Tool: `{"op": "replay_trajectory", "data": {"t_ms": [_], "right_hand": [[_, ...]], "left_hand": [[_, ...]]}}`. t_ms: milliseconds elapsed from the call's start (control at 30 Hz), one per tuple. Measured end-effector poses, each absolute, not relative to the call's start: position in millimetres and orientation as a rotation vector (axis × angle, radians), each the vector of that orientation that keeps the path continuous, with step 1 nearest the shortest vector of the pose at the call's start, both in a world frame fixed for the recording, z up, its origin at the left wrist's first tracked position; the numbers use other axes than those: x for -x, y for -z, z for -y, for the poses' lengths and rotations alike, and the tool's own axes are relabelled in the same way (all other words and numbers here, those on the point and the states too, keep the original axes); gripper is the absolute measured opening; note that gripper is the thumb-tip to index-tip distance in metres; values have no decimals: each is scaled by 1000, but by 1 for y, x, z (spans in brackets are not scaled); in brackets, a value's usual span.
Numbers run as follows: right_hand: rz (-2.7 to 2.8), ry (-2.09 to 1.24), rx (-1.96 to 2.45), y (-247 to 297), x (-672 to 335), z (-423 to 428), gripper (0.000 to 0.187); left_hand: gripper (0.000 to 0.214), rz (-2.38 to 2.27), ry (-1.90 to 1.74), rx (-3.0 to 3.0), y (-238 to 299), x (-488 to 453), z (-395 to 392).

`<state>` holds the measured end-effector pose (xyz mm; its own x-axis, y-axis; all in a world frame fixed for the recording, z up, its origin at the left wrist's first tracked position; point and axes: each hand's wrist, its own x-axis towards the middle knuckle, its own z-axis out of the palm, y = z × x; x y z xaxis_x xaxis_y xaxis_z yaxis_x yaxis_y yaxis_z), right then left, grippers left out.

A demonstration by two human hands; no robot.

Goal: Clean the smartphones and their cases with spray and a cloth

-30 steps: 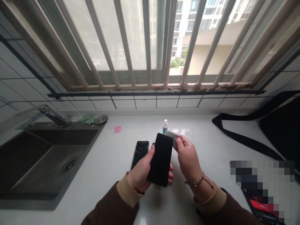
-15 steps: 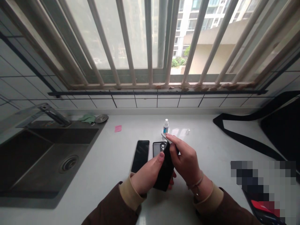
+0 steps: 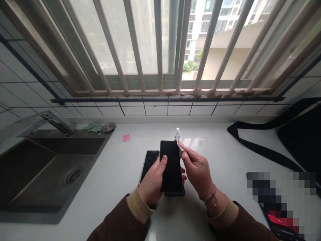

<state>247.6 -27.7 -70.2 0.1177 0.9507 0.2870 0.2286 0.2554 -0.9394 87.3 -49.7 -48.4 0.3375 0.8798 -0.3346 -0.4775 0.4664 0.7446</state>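
Observation:
My left hand point(image 3: 151, 182) is wrapped round a black smartphone point(image 3: 171, 170), thumb on its dark screen and fingertips showing past its right edge. My right hand point(image 3: 199, 169) pinches a small white wipe or cloth point(image 3: 180, 147) beside the phone's upper right corner. Under the held phone lies a dark phone case point(image 3: 175, 193), mostly hidden, with just its lower end showing. A second dark phone point(image 3: 149, 164) rests flat on the counter to the left, partly covered by my left hand. Behind the held phone stands a small white bottle point(image 3: 177, 133).
A steel sink point(image 3: 82, 177) with a faucet point(image 3: 57, 122) is at the left. A pink paper slip point(image 3: 125, 138) and a small clear cap-like piece point(image 3: 200, 141) lie on the white counter point(image 3: 218, 140). A black strap point(image 3: 265, 155) and a blurred-out item are at the right.
The held phone has turned from a steep tilt to face me. My right hand has come off its top edge to the right side, with the white wipe in its fingers.

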Motion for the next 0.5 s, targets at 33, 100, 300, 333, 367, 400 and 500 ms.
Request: {"op": "replay_trajectory", "data": {"t_ms": [33, 100, 300, 333, 367, 400, 500], "right_hand": [[1368, -841, 1214, 70, -246, 29, 41], [1402, -881, 1188, 70, -244, 32, 40], [1425, -957, 1076, 71, -238, 35, 32], [1393, -1022, 1050, 72, -236, 36, 32], [1356, -1096, 1022, 72, -234, 36, 32], [1323, -1173, 998, 73, -232, 37, 32], [1236, -1363, 949, 75, -227, 40, 33]], "left_hand": [[53, -820, -995, -568, 49, -87, 48], [50, -852, -1094, -522, 51, -86, 44], [47, -908, -1361, -420, 58, -82, 35], [48, -902, -1376, -384, 57, -81, 34], [50, -891, -1388, -347, 55, -80, 34], [54, -873, -1404, -317, 52, -80, 34], [64, -795, -1482, -288, 43, -76, 35]]}}
